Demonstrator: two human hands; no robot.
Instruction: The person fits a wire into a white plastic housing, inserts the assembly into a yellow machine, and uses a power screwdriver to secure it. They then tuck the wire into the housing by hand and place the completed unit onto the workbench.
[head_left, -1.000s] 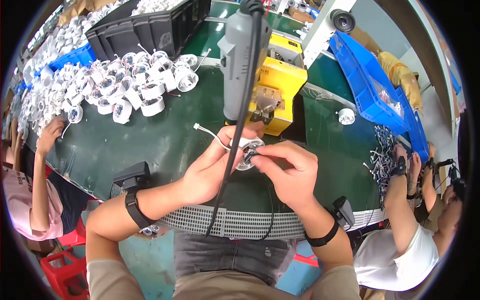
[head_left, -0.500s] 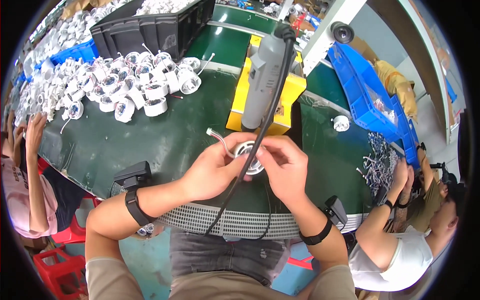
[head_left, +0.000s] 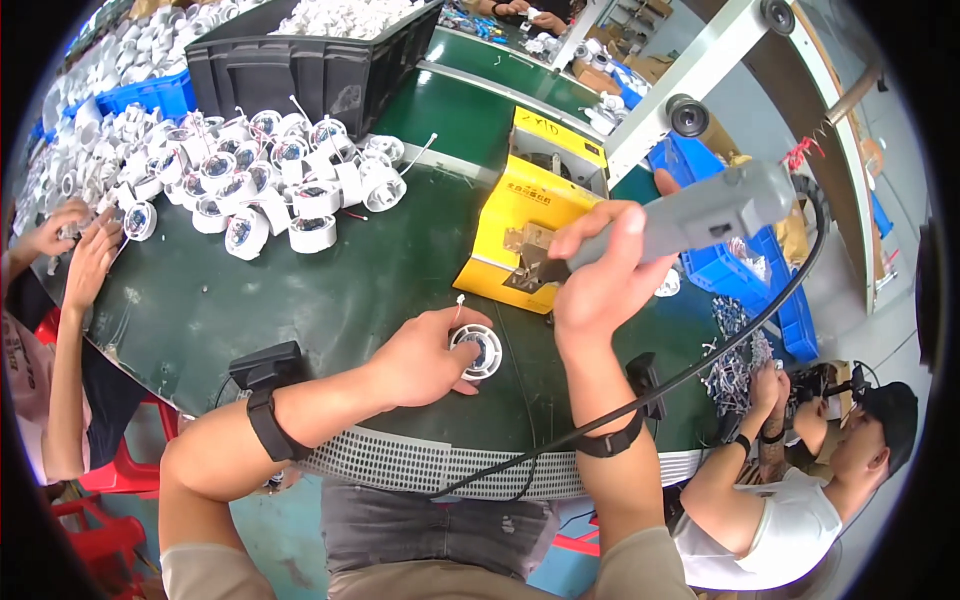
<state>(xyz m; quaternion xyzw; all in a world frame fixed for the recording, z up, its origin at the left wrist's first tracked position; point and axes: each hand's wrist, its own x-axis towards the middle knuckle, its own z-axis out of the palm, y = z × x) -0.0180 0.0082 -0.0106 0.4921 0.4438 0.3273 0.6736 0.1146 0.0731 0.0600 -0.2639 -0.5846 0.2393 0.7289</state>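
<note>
Low over the green table, my left hand [head_left: 425, 355] is closed on a white round housing [head_left: 489, 364] with a circuit board inside; a short wire with a white plug rises behind its fingers. My right hand [head_left: 610, 290] is wrapped around a grey electric screwdriver [head_left: 715, 215], tilted with its tip pointing left. That tip is at the metal part on the front of a yellow screw feeder [head_left: 500, 240]; whether they touch I cannot tell. A black cable [head_left: 730, 328] loops from the screwdriver's rear down across my right forearm.
Several white housings with wires [head_left: 240, 190] are heaped at the left, before a black crate [head_left: 280, 75] full of white parts. Blue bins [head_left: 715, 270] and a pile of wired connectors [head_left: 728, 340] lie at the right. Co-workers sit on both sides. A white post [head_left: 690, 85] rises behind the feeder.
My right hand has left the housing and taken hold of the screwdriver, which has swung from upright to tilted. The left hand alone keeps the housing, now slightly lower.
</note>
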